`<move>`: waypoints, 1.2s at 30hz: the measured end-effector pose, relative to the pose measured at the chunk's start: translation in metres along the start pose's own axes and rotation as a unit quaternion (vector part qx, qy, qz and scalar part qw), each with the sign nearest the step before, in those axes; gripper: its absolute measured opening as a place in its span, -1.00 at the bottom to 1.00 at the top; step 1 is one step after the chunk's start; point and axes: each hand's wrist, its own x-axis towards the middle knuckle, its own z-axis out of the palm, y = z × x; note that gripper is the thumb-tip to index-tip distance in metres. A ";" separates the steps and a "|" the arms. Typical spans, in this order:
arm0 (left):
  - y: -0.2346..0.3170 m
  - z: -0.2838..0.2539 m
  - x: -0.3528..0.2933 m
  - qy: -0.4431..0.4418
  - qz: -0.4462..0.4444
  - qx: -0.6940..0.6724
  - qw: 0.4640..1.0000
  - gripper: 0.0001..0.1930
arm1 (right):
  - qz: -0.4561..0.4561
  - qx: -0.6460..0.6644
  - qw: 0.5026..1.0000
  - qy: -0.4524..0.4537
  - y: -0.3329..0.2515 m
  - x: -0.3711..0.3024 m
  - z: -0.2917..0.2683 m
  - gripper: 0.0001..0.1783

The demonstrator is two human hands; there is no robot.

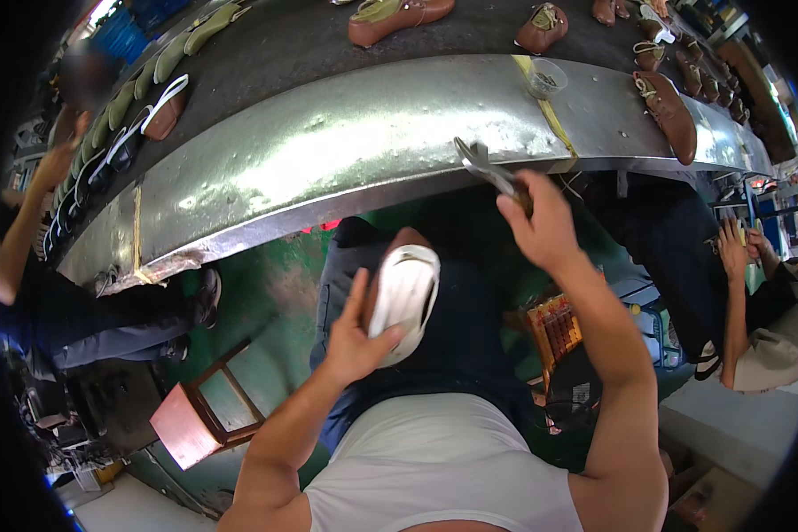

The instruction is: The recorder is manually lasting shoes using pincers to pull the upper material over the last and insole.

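My left hand (pixel 356 344) is closed around a shoe (pixel 406 297) above my lap. Its pale sole side faces up, and brown leather shows at the toe and along the left side. My right hand (pixel 543 226) grips metal pincers (pixel 486 166) by the handles, near the front edge of the metal-covered bench (pixel 293 133). The pincers' head points up and left, apart from the shoe. Whether their jaws are parted is too blurred to tell.
A clear cup (pixel 546 80) stands on the bench near a brown shoe (pixel 667 115). Green shoe lasts (pixel 170 58) line the far left. People sit on both sides, one's hands (pixel 734 248) at right. A wooden stool (pixel 195 426) lies lower left.
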 end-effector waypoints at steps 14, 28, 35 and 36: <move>-0.034 0.045 0.107 -0.072 -0.046 0.003 0.996 -0.29 | 0.382 0.270 0.838 -0.282 -0.065 -0.145 -0.007 -0.74; -0.009 0.000 0.057 -0.127 0.023 -0.126 0.984 -0.41 | 0.446 0.508 0.654 -0.340 -0.110 -0.115 0.018 -0.71; -0.011 -0.011 0.050 -0.060 0.129 0.134 0.981 -0.49 | 0.408 0.392 0.661 -0.492 -0.104 -0.076 -0.001 -0.73; -0.007 -0.009 0.051 -0.069 0.112 0.087 0.987 -0.50 | 0.420 0.381 0.648 -0.508 -0.104 -0.064 -0.001 -0.76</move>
